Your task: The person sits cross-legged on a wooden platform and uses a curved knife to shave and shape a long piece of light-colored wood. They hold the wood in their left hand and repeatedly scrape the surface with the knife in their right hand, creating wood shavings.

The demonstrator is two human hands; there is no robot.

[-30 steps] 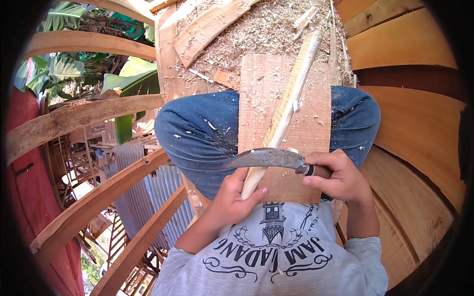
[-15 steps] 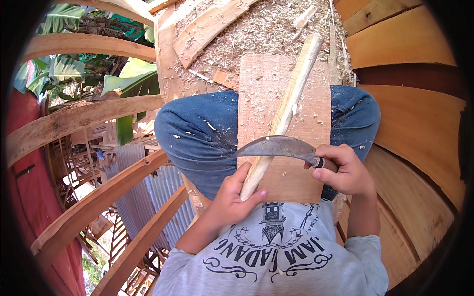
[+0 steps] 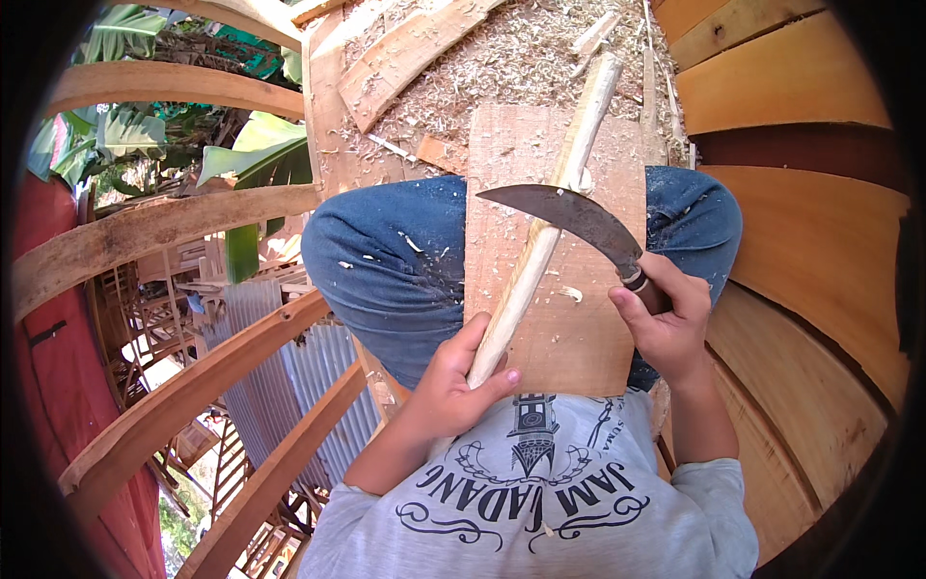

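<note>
The left hand gripped the near end of a pale, rough-hewn wooden stick, which slanted over a flat, brown wooden board; the right hand clasped a dark-handled, curved grey metal knife across the stick.

Open passage lies between the left hand and the right hand, over the near part of the board. Farther out, the curved knife crosses the wooden stick, barring a straight run along it. Planks limit room at right, rails at left.
</note>
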